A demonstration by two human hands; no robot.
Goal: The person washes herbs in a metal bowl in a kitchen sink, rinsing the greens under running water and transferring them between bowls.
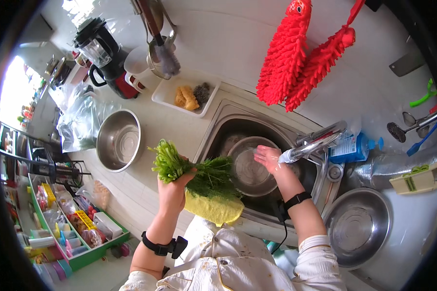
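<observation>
A bunch of feathery green herbs (213,176), its stems pointing left, is gripped in my left hand (176,185) at the left edge of the sink (222,109). My right hand (268,159) is held with its fingers extended and nothing in it, under the white spout tip of the chrome faucet (309,147); clear water runs onto the hand and wrist. Below it, a round steel basin (249,178) sits inside the sink. A yellow cloth (215,209) lies over the front edge, beneath the herbs.
Another steel bowl (105,145) stands left, and a large steel basin (358,229) right. A white tray (159,97) holds sponges and a steel scourer. Behind are a blender (111,69) and red chenille hand towels (287,62). A blue bottle (353,147) stands near the faucet.
</observation>
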